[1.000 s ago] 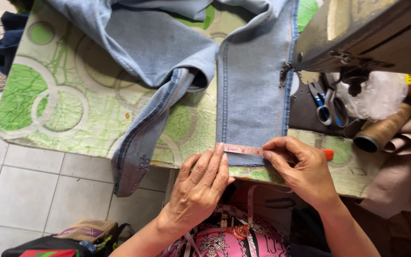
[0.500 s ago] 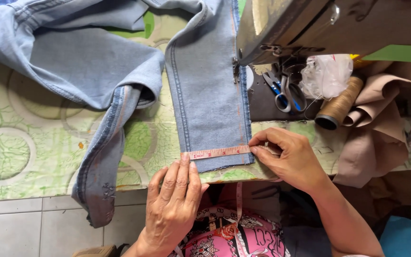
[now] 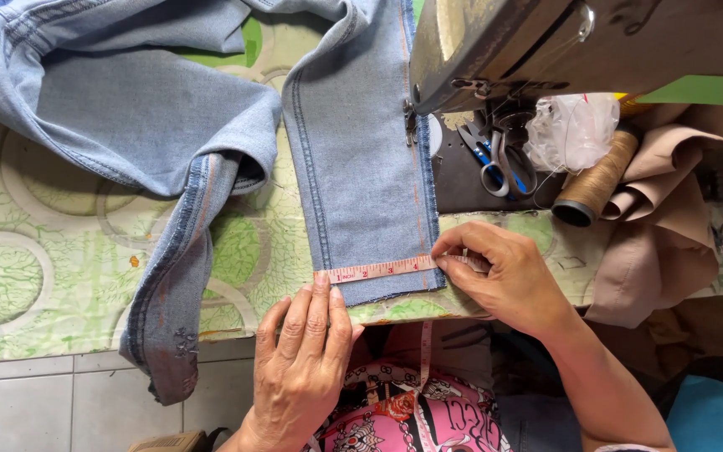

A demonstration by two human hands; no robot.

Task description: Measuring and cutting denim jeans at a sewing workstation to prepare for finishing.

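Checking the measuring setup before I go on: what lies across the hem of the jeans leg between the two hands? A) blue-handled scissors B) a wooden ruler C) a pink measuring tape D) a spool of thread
C: a pink measuring tape lies across the jeans leg near its hem, pinned by the left hand at one end and the right hand at the other.

Left of the jeans leg the counter lies open between the bunched denim far off and the near edge. To the right, the sewing machine overhangs, with scissors, a thread spool and beige cloth crowding the space beneath.
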